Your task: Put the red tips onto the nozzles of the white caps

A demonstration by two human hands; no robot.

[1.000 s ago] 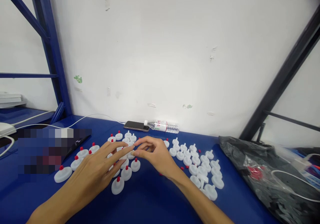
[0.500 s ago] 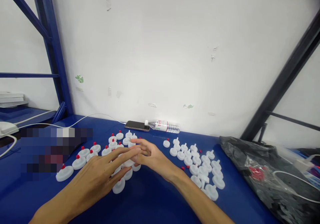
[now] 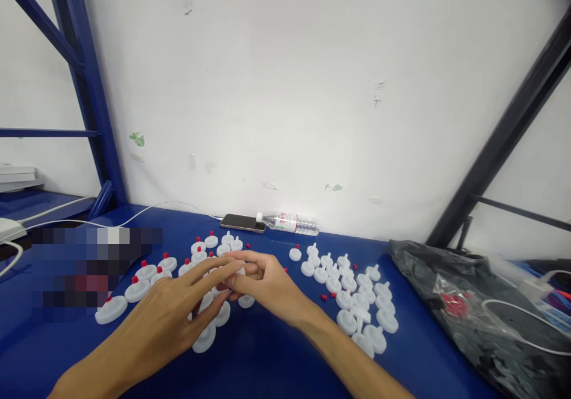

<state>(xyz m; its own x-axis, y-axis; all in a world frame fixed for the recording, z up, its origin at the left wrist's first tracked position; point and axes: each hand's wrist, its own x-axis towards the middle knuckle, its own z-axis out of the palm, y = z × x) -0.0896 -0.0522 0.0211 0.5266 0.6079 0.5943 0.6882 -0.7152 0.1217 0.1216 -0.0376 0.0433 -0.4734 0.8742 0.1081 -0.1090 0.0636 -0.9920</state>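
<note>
My left hand and my right hand meet over the middle of the blue table. Between their fingertips a white plastic nozzle cap shows in part; the fingers hide the rest, including its spout. The fingers of both hands are closed round it. Under and around my left hand stand several white nozzle caps with red tips, some covered by the hand. To the right of my right forearm lies a group of white nozzle caps with bare spouts. A few loose red tips lie by that group.
A phone on a white cable and a clear water bottle lie along the wall. On the right, a black plastic bag carries a clear bag with red pieces. Blue and black frame posts flank the table.
My hands have closed in on each other, and a white cap now shows between their fingertips. The whole view has shifted slightly.
</note>
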